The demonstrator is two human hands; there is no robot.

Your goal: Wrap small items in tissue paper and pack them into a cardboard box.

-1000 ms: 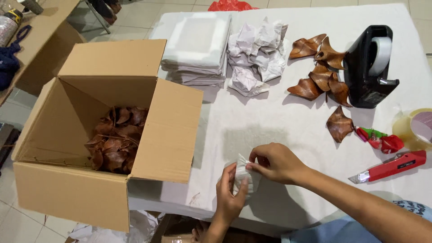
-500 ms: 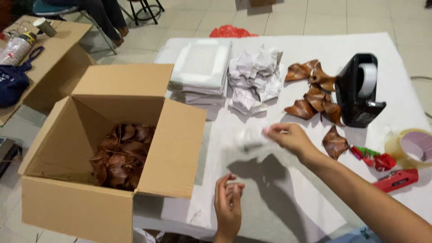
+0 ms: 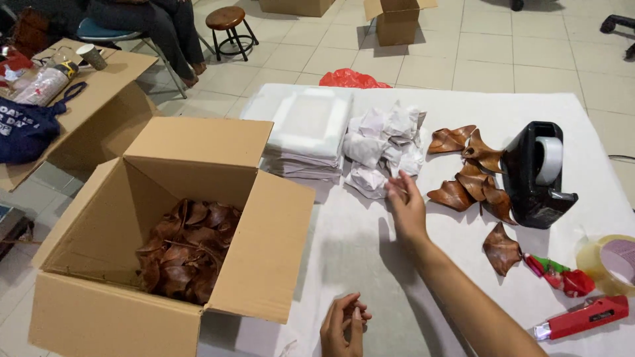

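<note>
My right hand [image 3: 405, 206] reaches out over the white table [image 3: 357, 264], fingers apart and holding nothing. Its fingertips are at the edge of a heap of crumpled white paper wads [image 3: 383, 142]. My left hand [image 3: 344, 324] rests at the table's near edge with its fingers curled together, and I see nothing in it. Left of the wads lies a stack of flat white sheets [image 3: 307, 132]. Several brown leaf-shaped pieces [image 3: 471, 178] lie to the right of my right hand. An open cardboard box [image 3: 165, 218] on the left holds more of them.
A black tape dispenser [image 3: 537, 173], a clear tape roll [image 3: 612, 263], a red box cutter [image 3: 582, 317] and small red and green bits [image 3: 559, 272] lie at the right. A cardboard-topped table [image 3: 99, 86] with a blue bag stands left, a seated person [image 3: 142, 20] and stool [image 3: 228, 18] beyond.
My hands have parted. The right hand moved away from the left and forward to the crumpled paper. The left hand stayed at the near edge. The view tilted up.
</note>
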